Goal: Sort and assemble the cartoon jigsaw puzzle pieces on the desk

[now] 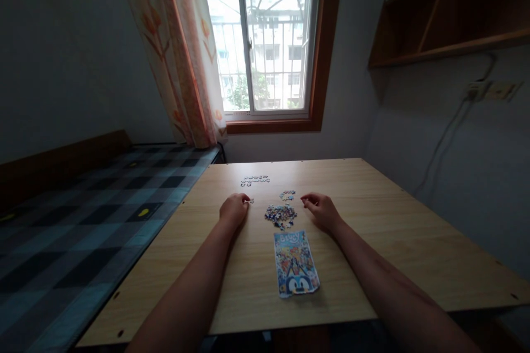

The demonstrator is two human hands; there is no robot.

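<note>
My left hand (234,209) rests on the wooden table, its thumb and index finger closed on a small jigsaw puzzle piece (252,201). To the right, my right hand (325,210) is closed with its fingertips together; anything between them is too small to make out. Between my hands lies a heap of loose puzzle pieces (280,214). Just behind it sits a smaller ring-shaped cluster of pieces (287,195), nearest my right fingertips. Farther back, left of centre, puzzle pieces are joined in a strip (255,180). A colourful picture sheet or bag (295,262) lies flat in front of the heap.
The pale wooden table (385,265) spreads under both forearms. A bed with a checked cover (103,215) stands along its left side. Behind are a curtain (182,55) and a barred window (273,38). A wooden shelf (451,11) hangs on the right wall.
</note>
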